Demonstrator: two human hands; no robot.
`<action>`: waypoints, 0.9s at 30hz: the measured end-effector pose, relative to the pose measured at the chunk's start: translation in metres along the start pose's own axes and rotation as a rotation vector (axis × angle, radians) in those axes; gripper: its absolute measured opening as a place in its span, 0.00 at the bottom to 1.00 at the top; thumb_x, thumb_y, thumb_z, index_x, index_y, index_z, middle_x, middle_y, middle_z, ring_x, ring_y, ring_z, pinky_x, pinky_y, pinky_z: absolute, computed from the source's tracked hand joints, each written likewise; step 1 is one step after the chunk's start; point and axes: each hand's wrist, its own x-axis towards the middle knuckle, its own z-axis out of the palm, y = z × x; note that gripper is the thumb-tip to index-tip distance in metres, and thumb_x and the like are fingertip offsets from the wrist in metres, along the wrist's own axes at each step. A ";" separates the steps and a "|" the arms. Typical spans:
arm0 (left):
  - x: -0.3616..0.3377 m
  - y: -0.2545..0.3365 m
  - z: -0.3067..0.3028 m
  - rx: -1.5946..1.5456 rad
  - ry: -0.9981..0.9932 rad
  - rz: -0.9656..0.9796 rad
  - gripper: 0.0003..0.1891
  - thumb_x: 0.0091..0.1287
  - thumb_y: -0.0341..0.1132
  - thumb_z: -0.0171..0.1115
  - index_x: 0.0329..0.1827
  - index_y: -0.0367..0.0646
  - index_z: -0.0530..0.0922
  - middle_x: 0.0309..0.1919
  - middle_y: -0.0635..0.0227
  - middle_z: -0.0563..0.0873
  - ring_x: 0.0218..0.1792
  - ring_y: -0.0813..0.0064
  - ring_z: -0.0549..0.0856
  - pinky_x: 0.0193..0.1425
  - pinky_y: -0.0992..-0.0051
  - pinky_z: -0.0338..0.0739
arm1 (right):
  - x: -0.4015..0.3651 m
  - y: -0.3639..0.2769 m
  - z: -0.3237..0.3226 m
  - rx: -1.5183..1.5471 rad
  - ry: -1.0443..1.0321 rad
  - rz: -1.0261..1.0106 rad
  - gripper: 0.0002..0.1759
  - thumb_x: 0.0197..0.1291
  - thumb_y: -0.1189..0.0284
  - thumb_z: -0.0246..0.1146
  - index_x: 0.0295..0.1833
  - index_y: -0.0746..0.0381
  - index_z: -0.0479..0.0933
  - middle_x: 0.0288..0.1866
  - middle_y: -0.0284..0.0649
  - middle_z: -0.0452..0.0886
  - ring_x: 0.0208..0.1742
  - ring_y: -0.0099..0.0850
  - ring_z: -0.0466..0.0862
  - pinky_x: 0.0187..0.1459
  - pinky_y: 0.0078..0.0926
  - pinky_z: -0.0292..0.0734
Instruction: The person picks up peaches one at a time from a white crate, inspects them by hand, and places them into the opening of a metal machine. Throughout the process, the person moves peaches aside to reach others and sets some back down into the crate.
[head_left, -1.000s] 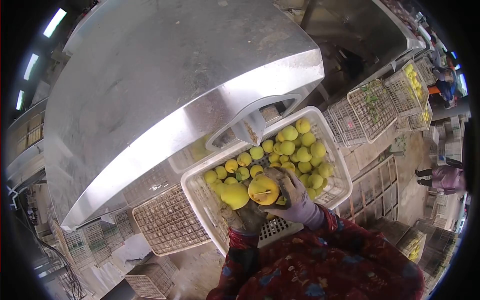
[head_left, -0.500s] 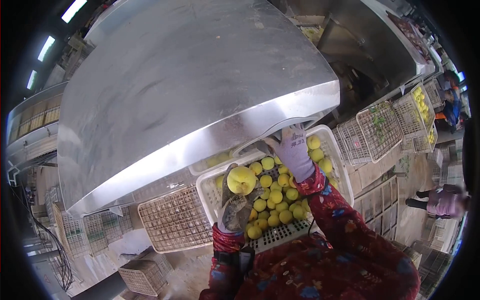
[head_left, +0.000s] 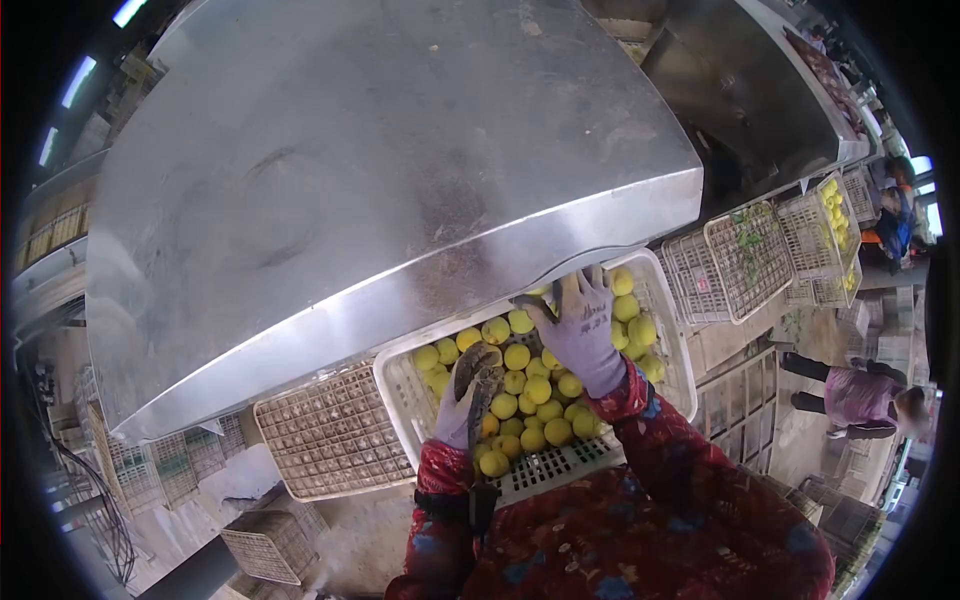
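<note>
Steel hood [head_left: 380, 180] overhangs crate [head_left: 560, 467]; right hand [head_left: 582, 328] grip spread, left hand [head_left: 468, 395] grip unclear.

A crate [head_left: 684, 372] of fruit [head_left: 530, 388] sits directly before the person. Its far end is tucked under the edge of a broad metal hood [head_left: 380, 170], which fills the space behind it. The left hand [head_left: 462, 405] lies over the crate's left part. The right hand [head_left: 582, 328] lies over its far middle, close to the hood's edge. Just left of this crate lies a second crate [head_left: 330, 435], also partly beneath the hood. More crates [head_left: 745, 250] stand in a row to the right, some holding fruit. Further right and nearer, another person [head_left: 860, 395] stands on the floor.
</note>
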 end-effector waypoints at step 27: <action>0.101 -0.184 -0.057 1.839 0.158 -0.755 0.50 0.50 0.68 0.70 0.77 0.65 0.63 0.77 0.47 0.54 0.75 0.37 0.54 0.74 0.32 0.50 | -0.095 0.075 0.011 0.825 -0.972 0.706 0.39 0.53 0.63 0.74 0.70 0.60 0.68 0.67 0.46 0.74 0.67 0.42 0.75 0.62 0.40 0.75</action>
